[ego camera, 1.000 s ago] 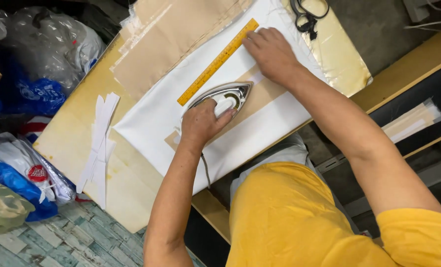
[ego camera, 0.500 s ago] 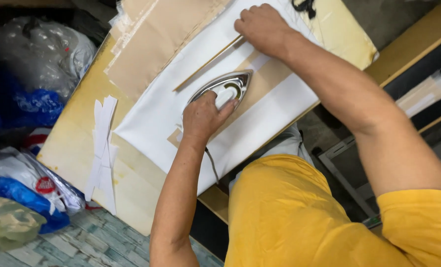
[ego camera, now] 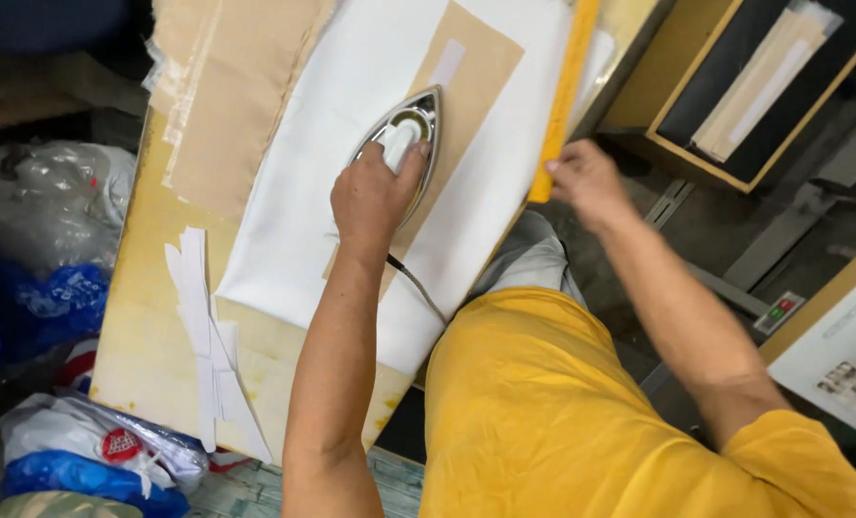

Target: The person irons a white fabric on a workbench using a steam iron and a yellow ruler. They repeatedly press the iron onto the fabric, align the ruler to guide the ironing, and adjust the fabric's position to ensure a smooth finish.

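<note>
Our left hand [ego camera: 375, 197] is wrapped around the handle of the iron [ego camera: 404, 139], which sits flat on a tan strip [ego camera: 476, 67] laid over the white cloth [ego camera: 332, 153], its tip pointing to the far side. Our right hand [ego camera: 586, 177] pinches the near end of the yellow ruler [ego camera: 562, 96] at the right edge of the surface [ego camera: 150, 326]. White paper strips [ego camera: 202, 326] lie left of the cloth, and plastic bags [ego camera: 83, 451] sit on the floor beyond the near left corner.
</note>
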